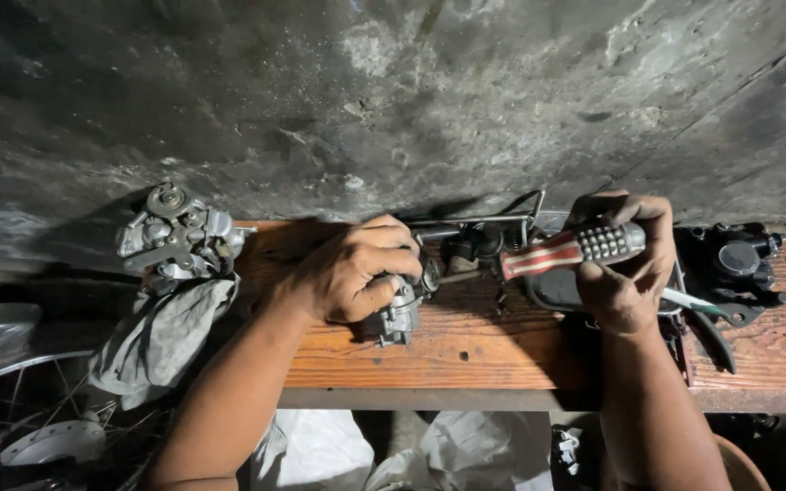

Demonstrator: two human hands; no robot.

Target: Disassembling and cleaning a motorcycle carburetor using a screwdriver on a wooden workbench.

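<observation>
A small metal carburetor is gripped on the wooden desk by the left hand, fingers curled around it. At 3 o'clock, a red-and-white-handled screwdriver is clasped by the right hand, its tip pointed at the carburetor. A second carburetor is seen at 9 o'clock on a grey rag.

The screwdriver is showing a handle striped red and white towards the blade, turning to grey studded with dark dots under the right hand's fingers; the carburettor beneath the left hand's fingers is gleaming dull silver; the bench below both is glowing orange-brown with dark grain; the rag, well left of the fingers, is lying grey.
</observation>
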